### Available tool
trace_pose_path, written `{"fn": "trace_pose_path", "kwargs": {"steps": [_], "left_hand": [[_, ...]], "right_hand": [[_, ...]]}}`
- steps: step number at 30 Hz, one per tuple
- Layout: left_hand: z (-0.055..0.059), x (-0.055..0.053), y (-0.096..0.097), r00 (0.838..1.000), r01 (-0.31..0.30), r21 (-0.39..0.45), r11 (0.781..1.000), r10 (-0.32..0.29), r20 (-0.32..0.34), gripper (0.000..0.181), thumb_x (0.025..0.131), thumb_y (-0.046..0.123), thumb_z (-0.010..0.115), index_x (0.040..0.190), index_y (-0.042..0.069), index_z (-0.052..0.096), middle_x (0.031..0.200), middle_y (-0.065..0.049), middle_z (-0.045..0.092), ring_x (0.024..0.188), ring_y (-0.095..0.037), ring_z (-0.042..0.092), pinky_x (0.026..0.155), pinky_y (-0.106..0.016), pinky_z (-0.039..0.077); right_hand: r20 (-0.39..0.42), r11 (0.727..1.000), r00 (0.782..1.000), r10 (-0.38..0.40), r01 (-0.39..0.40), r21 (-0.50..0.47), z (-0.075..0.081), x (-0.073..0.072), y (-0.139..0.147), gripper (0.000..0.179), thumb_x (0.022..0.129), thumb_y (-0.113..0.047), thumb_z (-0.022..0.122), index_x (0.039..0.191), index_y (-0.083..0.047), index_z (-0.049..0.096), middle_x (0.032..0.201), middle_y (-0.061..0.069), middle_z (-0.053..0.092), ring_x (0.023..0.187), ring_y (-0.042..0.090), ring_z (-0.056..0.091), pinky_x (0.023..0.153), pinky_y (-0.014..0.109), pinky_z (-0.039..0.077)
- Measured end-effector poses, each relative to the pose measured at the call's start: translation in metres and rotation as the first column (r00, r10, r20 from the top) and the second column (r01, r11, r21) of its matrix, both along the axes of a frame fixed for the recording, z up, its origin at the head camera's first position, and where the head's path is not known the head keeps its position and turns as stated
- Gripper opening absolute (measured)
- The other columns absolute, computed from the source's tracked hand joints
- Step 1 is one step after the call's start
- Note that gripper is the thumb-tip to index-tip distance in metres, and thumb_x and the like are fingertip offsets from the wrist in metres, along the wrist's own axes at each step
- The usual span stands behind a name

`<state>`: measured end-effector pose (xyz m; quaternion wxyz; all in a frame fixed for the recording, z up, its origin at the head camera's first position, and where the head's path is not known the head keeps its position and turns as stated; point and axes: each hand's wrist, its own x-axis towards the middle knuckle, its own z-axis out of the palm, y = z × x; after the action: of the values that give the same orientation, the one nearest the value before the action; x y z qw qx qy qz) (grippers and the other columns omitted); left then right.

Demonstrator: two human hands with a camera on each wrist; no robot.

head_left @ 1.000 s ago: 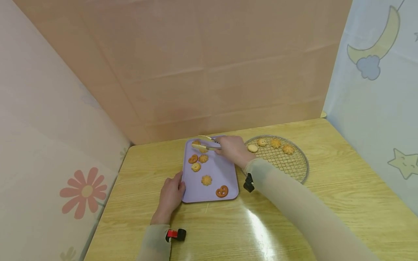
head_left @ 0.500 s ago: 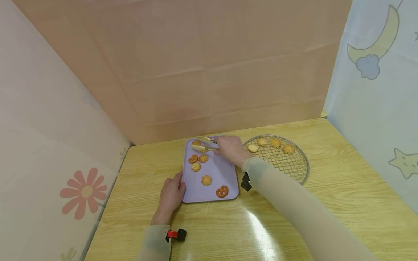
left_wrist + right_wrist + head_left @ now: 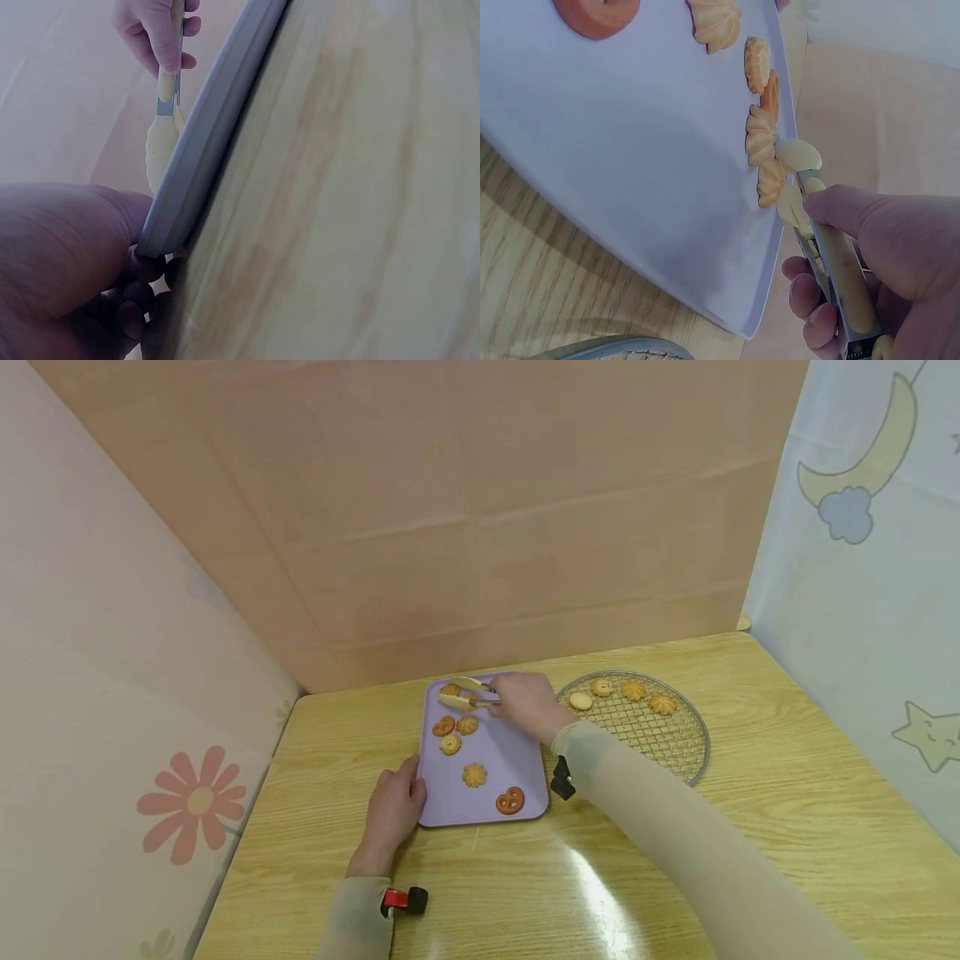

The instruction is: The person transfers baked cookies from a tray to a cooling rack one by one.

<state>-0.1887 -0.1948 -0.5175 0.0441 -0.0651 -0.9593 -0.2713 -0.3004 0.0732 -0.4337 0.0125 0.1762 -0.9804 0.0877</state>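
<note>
Over on the left, the left hand (image 3: 393, 806) grips the edge of the lavender tray (image 3: 510, 752), which bears two pretzels (image 3: 511, 800) and five cookies (image 3: 474, 775). The tongs (image 3: 459, 702) stand apart over its far end, cookies showing between them, perhaps untouched; the right hand (image 3: 532, 702) clasps them. Rightward, the round wire rack (image 3: 645, 735) shows four more cookies (image 3: 633, 690). I'd judge the tonging partway, this pick-up unfinished.

Right hand (image 3: 907, 244) gripping tongs (image 3: 846, 277), their pale tips (image 3: 798, 154) near cookies (image 3: 760, 136) on a lavender tray (image 3: 645, 165), wooden table (image 3: 525, 232), curved metal rim (image 3: 622, 346)
</note>
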Motion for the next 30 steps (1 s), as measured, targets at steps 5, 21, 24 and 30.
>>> {"fn": "trace_pose_path", "kwargs": {"steps": [5,21,24,30], "left_hand": [[0.001,0.001,0.001,1.000,-0.006,-0.001,1.000,0.006,0.003,0.046,0.105,0.005,0.067,0.150,-0.005,0.063,0.078,-0.002,0.056,0.081,-0.023,0.053,0.067,-0.039,0.044],[0.001,0.000,0.002,1.000,-0.012,-0.004,1.000,0.012,0.023,0.047,0.106,0.006,0.066,0.151,-0.005,0.061,0.079,-0.003,0.056,0.081,-0.023,0.051,0.067,-0.038,0.043],[0.000,0.000,0.001,1.000,-0.012,-0.004,1.000,0.012,0.027,0.047,0.106,0.007,0.066,0.152,-0.005,0.060,0.079,-0.003,0.056,0.081,-0.023,0.051,0.068,-0.039,0.044],[-0.001,0.000,0.001,1.000,-0.007,-0.007,1.000,0.007,0.013,0.047,0.106,0.007,0.066,0.151,-0.006,0.061,0.079,-0.004,0.056,0.082,-0.024,0.052,0.068,-0.040,0.044]], "right_hand": [[0.001,1.000,1.000,-0.002,0.002,-0.011,-0.002,-0.001,0.000,0.022,0.102,-0.032,0.079,0.113,-0.014,0.083,0.090,-0.002,0.075,0.072,0.017,0.062,0.068,0.043,0.054],[-0.039,1.000,0.999,0.009,-0.010,-0.013,-0.007,0.002,0.002,0.037,0.103,-0.035,0.080,0.133,-0.013,0.080,0.108,0.003,0.081,0.089,0.021,0.072,0.072,0.045,0.059],[-0.046,1.000,0.999,0.014,-0.015,-0.015,-0.009,0.003,0.003,0.039,0.103,-0.036,0.079,0.134,-0.014,0.079,0.109,0.003,0.081,0.096,0.023,0.074,0.076,0.047,0.060],[-0.063,0.999,0.998,0.011,-0.013,-0.045,-0.011,0.004,0.006,0.041,0.103,-0.037,0.079,0.138,-0.016,0.077,0.109,0.003,0.080,0.095,0.023,0.074,0.076,0.046,0.059]]}}
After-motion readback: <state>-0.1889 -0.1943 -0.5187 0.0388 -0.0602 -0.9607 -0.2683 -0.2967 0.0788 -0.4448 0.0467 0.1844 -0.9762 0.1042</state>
